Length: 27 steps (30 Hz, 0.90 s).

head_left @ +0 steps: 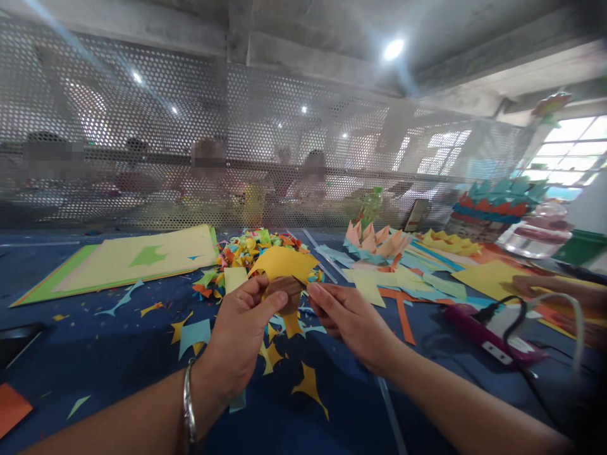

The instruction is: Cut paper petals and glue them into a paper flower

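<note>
My left hand (241, 328), with a metal bangle on its wrist, pinches the lower edge of a curved yellow paper piece (283, 262) held up over the blue table (95, 354). My right hand (346, 316) sits just to the right of it, fingers closed together at the same paper's edge. A yellow strip of the piece hangs down between both hands. Behind the paper lies a heap of small coloured folded pieces (256, 243).
Yellow and green paper sheets (128, 259) lie at the left. Paper scraps (308, 382) litter the table. Folded paper flowers (374, 240), a pink glue gun with cord (484, 335) and another person's hand (535, 287) are at the right. A perforated screen (190, 139) stands behind.
</note>
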{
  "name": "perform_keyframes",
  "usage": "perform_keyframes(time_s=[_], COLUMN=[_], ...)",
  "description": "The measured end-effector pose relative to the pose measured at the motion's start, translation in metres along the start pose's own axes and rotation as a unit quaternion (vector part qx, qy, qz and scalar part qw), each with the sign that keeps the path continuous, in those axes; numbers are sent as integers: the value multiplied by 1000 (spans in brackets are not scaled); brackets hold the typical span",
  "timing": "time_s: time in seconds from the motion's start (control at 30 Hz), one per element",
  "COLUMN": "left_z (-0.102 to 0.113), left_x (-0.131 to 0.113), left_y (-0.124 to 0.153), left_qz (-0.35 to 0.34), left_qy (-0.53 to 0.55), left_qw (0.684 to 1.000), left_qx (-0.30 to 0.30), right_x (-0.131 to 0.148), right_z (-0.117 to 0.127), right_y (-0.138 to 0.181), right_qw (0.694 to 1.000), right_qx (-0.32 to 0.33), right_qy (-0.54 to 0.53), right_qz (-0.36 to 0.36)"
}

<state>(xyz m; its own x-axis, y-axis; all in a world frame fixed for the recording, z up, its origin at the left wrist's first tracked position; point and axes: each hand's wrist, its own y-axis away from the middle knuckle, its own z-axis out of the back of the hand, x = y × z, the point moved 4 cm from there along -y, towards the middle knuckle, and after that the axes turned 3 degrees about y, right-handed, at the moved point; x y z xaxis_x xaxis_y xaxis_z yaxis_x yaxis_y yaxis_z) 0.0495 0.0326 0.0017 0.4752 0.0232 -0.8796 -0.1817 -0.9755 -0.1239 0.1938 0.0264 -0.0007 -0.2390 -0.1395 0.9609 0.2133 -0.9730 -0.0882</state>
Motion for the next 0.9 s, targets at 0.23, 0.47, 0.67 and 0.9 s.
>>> perform_keyframes(time_s=[0.23, 0.47, 0.67, 0.9], left_z=[5, 8, 9, 11], left_x=[-5, -3, -2, -1], left_y=[0, -1, -2, -4], left_qz=[-20, -22, -7, -1], left_qy=[-47, -61, -50, -52], left_qw=[998, 998, 999, 998], left_qx=[-30, -12, -16, -35], right_x=[-1, -1, 2, 2], right_z=[4, 5, 6, 6], right_y=[0, -1, 0, 0], right_qw=[999, 997, 996, 994], right_qx=[-4, 2, 0, -4], right_qy=[42, 69, 80, 105], right_qz=[9, 24, 32, 40])
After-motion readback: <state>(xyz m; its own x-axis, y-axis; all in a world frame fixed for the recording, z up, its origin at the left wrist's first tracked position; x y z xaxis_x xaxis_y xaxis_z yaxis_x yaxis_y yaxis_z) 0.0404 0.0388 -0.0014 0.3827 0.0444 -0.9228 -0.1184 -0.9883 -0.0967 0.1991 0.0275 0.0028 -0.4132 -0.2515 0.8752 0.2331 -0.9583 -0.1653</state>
